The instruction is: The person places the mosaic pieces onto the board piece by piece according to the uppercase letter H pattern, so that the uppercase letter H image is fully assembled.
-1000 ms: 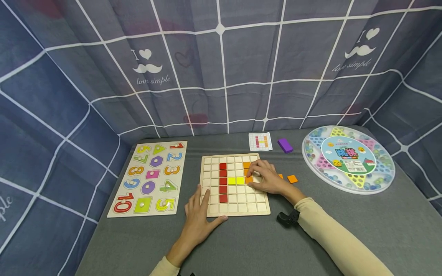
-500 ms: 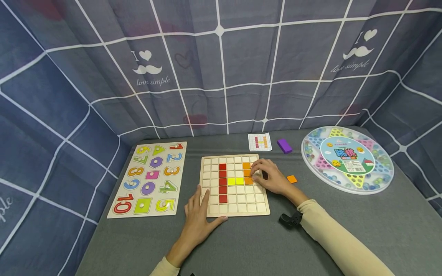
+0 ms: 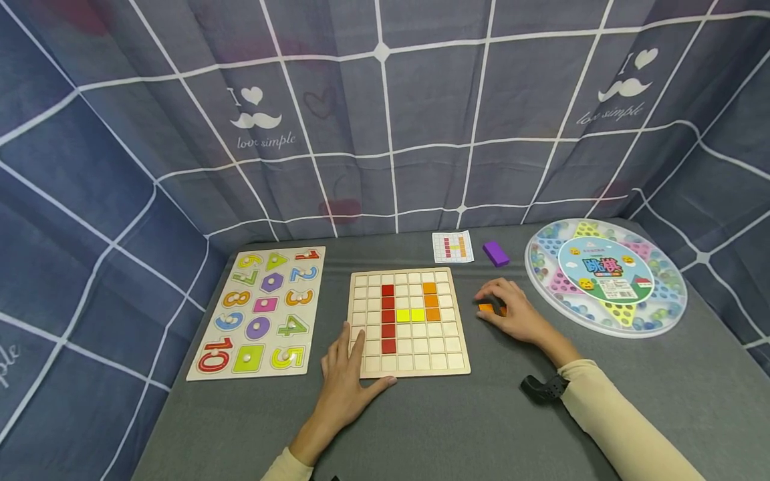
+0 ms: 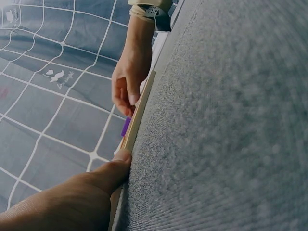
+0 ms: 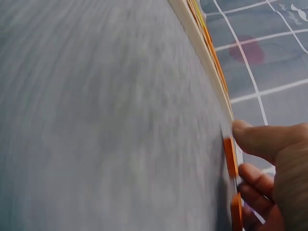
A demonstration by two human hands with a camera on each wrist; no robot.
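Observation:
A square wooden grid board (image 3: 415, 364) lies on the table with a column of red tiles (image 3: 389, 318), two yellow tiles (image 3: 411, 315) and a column of three orange tiles (image 3: 431, 302) in its cells. My left hand (image 3: 343, 381) rests at the board's lower left corner, fingers spread, thumb along the near edge (image 4: 108, 175). To the right of the board my right hand (image 3: 511, 312) reaches down over two loose orange tiles (image 5: 231, 158), one seen between thumb and fingers (image 3: 484, 307). Thumb and fingertips stand apart around that tile in the right wrist view.
Behind the board lie a small pattern card (image 3: 453, 247) and a purple block (image 3: 496, 254). A number-and-shape puzzle board (image 3: 259, 314) is at left, a round Chinese checkers set (image 3: 606, 277) at right. A grid-patterned curtain (image 3: 421, 113) stands behind the table.
My right hand has left the third orange tile on the board and moved right to the loose orange tiles on the table. My left hand has stayed in place.

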